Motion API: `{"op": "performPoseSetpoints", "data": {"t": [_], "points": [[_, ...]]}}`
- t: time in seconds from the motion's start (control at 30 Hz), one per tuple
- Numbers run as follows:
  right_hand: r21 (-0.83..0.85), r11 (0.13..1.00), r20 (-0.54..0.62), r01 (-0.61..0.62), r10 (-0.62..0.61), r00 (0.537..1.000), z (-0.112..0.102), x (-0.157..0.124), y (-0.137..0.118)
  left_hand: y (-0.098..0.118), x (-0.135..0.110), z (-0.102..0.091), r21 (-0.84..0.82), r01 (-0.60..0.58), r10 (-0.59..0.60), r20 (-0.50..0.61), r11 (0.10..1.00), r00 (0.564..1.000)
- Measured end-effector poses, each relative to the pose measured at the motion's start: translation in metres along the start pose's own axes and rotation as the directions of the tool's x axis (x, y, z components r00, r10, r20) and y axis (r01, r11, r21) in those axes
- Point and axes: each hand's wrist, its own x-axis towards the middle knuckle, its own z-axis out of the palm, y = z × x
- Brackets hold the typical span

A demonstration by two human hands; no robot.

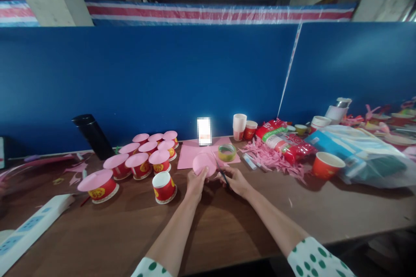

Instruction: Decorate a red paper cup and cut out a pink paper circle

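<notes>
My left hand [196, 184] is closed on a round pink paper disc [204, 164], thumb on top. Black-handled scissors [223, 176] are in my right hand [238, 181], their blades at the disc's right edge. Whether the blades touch the paper I cannot tell. Behind the disc lies a pink paper sheet [188, 156] with a roll of tape [226, 152] on it. To the left, an uncovered red cup [164, 188] stands near several red cups topped with pink paper discs [117, 161].
A black bottle [92, 136] leans at the back left, near a white power strip [35, 229]. Pink paper shreds [269, 156], a red plastic package [282, 140], an orange-red paper cup [327, 165] and a plastic bag [367, 156] lie on the right. A blue partition [182, 78] stands behind.
</notes>
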Motion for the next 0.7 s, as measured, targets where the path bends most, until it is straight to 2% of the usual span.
{"op": "performPoseSetpoints", "data": {"t": [0.7], "points": [[-0.012, 1.0, 0.006, 0.016, -0.016, 1.0, -0.0014, -0.0008, -0.0013, 0.0011, -0.0002, -0.0008, -0.003, 0.001, -0.001, 0.026, 1.0, 1.0]]}}
